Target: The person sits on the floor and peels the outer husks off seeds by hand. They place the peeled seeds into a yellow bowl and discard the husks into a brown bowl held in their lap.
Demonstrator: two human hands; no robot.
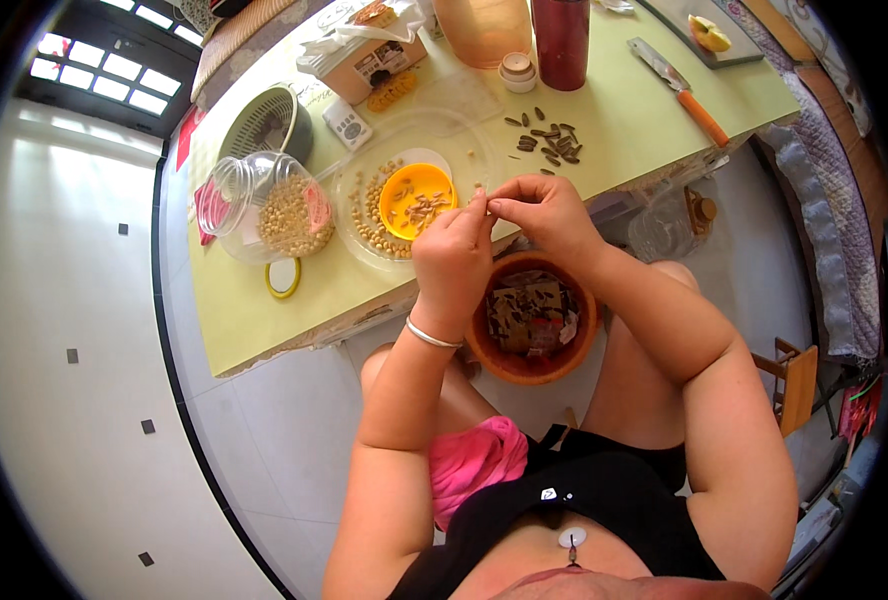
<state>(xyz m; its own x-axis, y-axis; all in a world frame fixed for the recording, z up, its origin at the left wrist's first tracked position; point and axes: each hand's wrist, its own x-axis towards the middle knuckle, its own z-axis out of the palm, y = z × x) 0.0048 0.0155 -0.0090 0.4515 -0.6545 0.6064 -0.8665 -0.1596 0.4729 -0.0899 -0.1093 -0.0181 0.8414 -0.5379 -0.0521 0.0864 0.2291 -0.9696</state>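
Observation:
My left hand (452, 255) and my right hand (547, 215) meet at the table's near edge, thumbs and fingertips pinched together. Whatever lies between the fingertips is too small to make out. Just left of them, a yellow lid (392, 216) holds several pale shelled kernels (425, 210). It rests in a clear round tray (349, 245) with round tan beans (368, 222) scattered around the lid. Beyond my right hand, dark striped sunflower seeds (561, 143) lie in a loose pile. Below my hands stands an orange-brown bin (532, 374) with dark shells and scraps inside.
A clear jar of beans (289, 218) lies tipped at the left, beside a green-grey colander (301, 135). Toward the back stand a box (364, 65) and a dark red bottle (561, 45). A knife (679, 88) with an orange handle lies at the right, near a cut apple (708, 34).

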